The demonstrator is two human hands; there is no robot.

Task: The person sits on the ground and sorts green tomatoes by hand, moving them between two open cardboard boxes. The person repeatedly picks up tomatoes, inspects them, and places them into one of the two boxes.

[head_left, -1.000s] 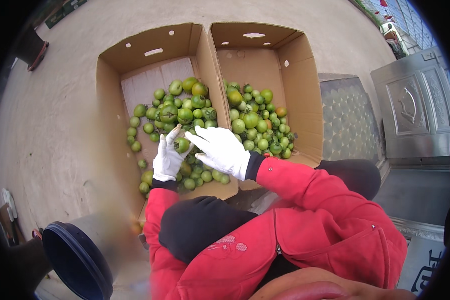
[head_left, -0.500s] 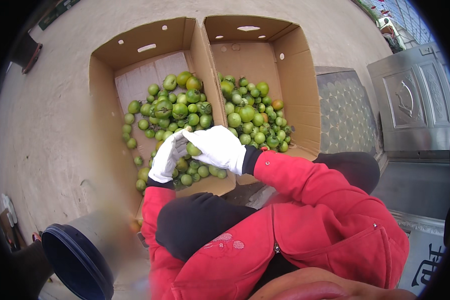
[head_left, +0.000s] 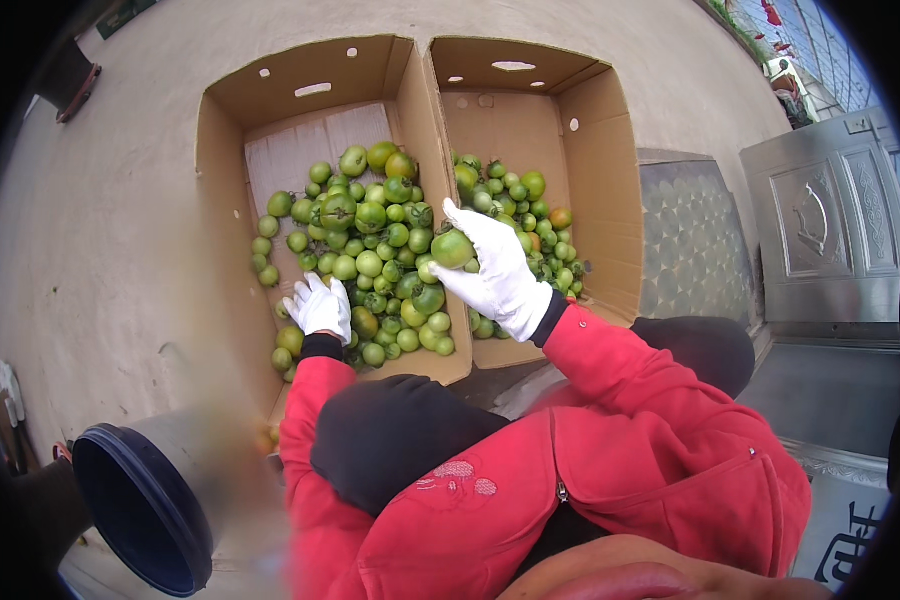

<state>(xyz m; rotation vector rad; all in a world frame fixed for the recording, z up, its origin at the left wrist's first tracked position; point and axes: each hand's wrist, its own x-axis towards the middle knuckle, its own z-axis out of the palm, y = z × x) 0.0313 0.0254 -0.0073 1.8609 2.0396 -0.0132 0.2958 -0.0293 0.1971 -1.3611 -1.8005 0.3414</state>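
Note:
Both my hands wear white gloves. My right hand (head_left: 497,272) grips a large green tomato (head_left: 452,249) between thumb and fingers, over the wall between two cardboard boxes. My left hand (head_left: 320,308) reaches down into the left box (head_left: 300,65), its fingers spread at the edge of the heap and no tomato visible in its grasp. Green tomatoes (head_left: 369,263) of mixed sizes lie piled in that box, some with stems. The right box (head_left: 605,190) contains more green tomatoes (head_left: 533,184) and an orange-tinged one (head_left: 561,218).
A dark round bucket (head_left: 135,520) stands at the lower left. Right of the boxes lies a patterned mat (head_left: 695,235), beside a grey metal door panel (head_left: 820,210). My knees (head_left: 400,440) are close to the boxes' near edge. A dark pot (head_left: 65,80) sits at the far left.
My hands were together around a tomato over the left box; now they are apart. The right has moved right and up with a tomato, while the left has dropped to the pile.

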